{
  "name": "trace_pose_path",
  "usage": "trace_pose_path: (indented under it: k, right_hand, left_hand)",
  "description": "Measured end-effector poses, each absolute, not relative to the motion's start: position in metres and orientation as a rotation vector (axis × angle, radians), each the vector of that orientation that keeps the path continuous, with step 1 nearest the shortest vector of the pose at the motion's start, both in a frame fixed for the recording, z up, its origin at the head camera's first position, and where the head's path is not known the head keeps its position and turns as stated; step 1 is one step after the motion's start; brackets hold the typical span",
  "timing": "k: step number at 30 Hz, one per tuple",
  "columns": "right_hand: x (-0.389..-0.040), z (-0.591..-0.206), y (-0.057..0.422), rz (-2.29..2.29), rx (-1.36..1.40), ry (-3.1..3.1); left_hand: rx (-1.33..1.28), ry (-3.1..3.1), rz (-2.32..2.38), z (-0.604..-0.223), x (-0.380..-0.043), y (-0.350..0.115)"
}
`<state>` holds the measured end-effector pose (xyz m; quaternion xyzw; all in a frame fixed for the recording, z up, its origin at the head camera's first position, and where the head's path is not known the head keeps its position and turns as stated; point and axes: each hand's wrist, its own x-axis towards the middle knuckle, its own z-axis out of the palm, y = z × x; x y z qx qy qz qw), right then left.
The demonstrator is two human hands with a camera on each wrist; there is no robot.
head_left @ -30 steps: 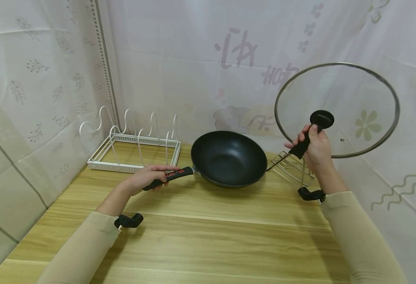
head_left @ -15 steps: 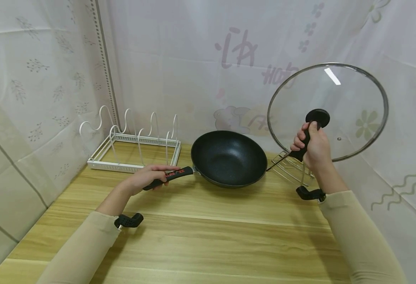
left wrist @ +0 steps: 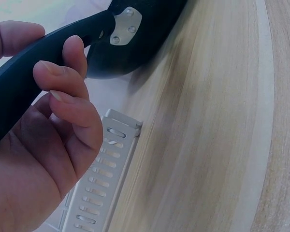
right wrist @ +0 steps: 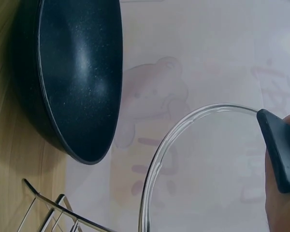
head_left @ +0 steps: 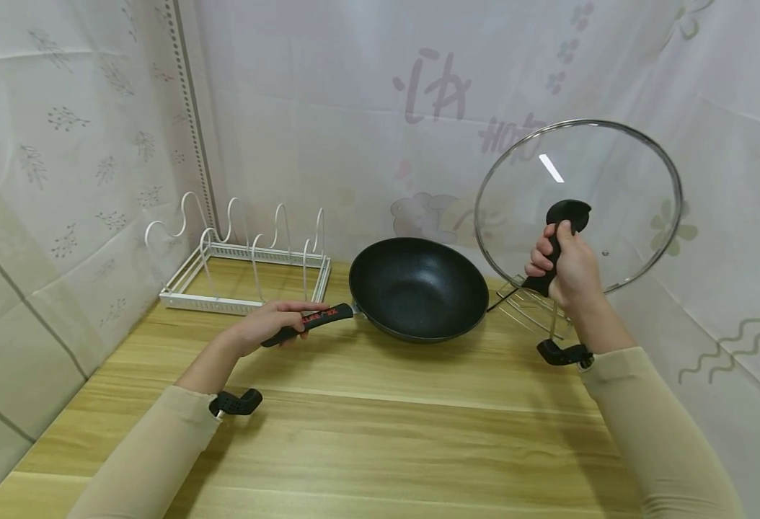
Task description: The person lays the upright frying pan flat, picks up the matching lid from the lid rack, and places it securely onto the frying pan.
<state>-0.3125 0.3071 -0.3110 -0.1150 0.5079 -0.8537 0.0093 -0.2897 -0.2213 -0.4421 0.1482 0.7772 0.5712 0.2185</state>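
Note:
A black wok point(head_left: 419, 288) is at the middle back of the wooden table, its open side facing me. My left hand point(head_left: 263, 329) grips its black handle point(head_left: 329, 316), which has red lettering; the left wrist view shows fingers point(left wrist: 75, 108) curled round it. At the right, my right hand point(head_left: 575, 267) holds a large glass lid point(head_left: 626, 180) by its black handle point(head_left: 570, 211). The lid stands steeply tilted in the air, apart from the wok, with its metal rim toward the wall. Most of the right hand is outside the right wrist view.
A white pan rack point(head_left: 246, 306) with curved wire dividers stands at the back left, near the left hand. Below the lid is a metal wire rack point(head_left: 516, 317), partly hidden by the right hand. The wooden table point(head_left: 406, 425) stretches in front; printed curtains hang behind.
The right hand has brought the lid a little to the left and turned it slightly; a light reflection now shows on the glass. The left hand and wok look unmoved.

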Motion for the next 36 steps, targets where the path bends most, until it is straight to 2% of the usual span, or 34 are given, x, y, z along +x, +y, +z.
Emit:
trace_pose_path:
  k: [36]
  right_hand:
    - [-0.309, -0.315, 0.281, -2.503, -0.202, 1.481]
  left_hand:
    - [0.423, 2.136, 1.582, -0.443, -0.29, -0.222]
